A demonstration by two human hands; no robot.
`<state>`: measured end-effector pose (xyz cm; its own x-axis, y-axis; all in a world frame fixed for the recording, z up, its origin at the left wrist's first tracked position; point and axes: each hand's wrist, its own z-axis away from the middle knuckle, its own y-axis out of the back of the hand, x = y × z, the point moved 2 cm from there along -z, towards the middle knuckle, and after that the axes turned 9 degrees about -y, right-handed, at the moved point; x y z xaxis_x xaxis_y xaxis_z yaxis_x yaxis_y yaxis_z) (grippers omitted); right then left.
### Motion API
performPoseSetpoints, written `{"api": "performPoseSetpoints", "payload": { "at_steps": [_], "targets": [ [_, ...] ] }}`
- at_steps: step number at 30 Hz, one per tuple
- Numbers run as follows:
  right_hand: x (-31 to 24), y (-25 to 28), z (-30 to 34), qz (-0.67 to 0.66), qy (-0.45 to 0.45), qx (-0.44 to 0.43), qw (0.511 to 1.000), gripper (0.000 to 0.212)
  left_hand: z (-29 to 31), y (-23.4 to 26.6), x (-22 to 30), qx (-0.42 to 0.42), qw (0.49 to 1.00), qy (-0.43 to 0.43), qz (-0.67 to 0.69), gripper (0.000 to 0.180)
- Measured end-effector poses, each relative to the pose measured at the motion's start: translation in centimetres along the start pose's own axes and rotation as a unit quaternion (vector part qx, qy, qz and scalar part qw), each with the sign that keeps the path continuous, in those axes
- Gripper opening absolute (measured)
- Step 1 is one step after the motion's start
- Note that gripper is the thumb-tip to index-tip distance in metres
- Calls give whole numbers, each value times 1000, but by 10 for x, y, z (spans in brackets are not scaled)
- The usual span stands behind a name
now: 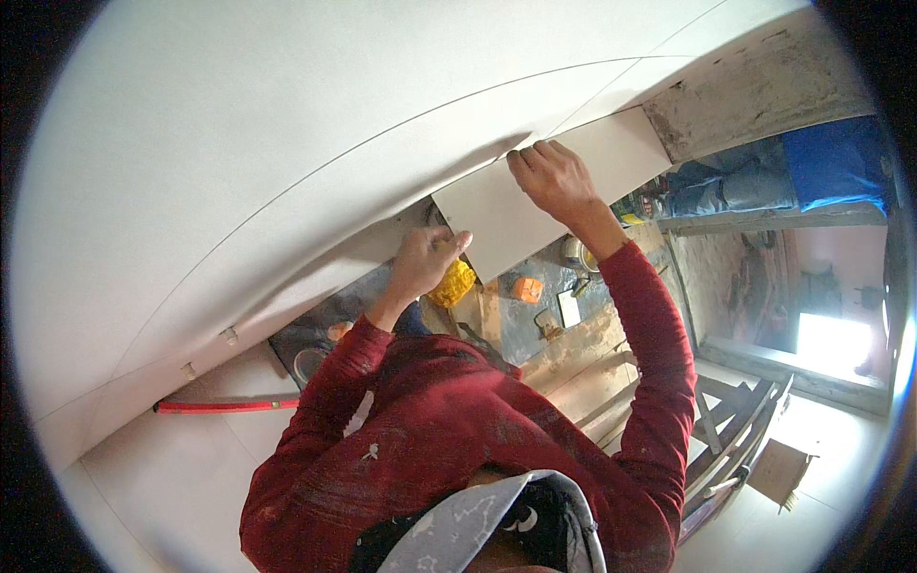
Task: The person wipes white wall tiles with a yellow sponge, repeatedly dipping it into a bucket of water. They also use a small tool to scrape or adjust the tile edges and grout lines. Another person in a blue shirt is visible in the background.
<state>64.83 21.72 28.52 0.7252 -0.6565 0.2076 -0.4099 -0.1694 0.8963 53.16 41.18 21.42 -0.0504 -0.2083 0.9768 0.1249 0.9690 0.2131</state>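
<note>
The right grip (559, 183) is clamped on the far long edge of a pale slab (611, 162), fingers bent over it. The left grip (420, 263) is at the slab's left end, thumb out; whether it is closed on it I cannot tell. The slab lies against the big, smooth wall panels (287, 143). It looks stiff, fairly heavy, slick-faced and likely brittle at its corners, so opposite edges seem the safest hold. Nearer sit a crumpled yellow bag (453, 285) and a small orange block (526, 289); far right, rough grey masonry (764, 91).
</note>
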Motion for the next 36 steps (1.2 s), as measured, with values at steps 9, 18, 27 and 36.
{"api": "performPoseSetpoints", "payload": {
  "at_steps": [9,18,27,36],
  "targets": [
    [1,-2,-12,26,13,-108,994,14,-2,1,-7,-17,999,-7,-28,51],
    [-1,-3,-16,6,-19,-108,994,15,-2,1,-11,-10,1000,-11,-10,50],
    [24,2,-19,-76,-84,-224,968,26,-2,-1,-12,2,1000,-8,-22,49],
    [25,5,-23,-65,-56,-254,963,26,-3,3,-3,-23,999,-5,-28,49]
  ]
}}
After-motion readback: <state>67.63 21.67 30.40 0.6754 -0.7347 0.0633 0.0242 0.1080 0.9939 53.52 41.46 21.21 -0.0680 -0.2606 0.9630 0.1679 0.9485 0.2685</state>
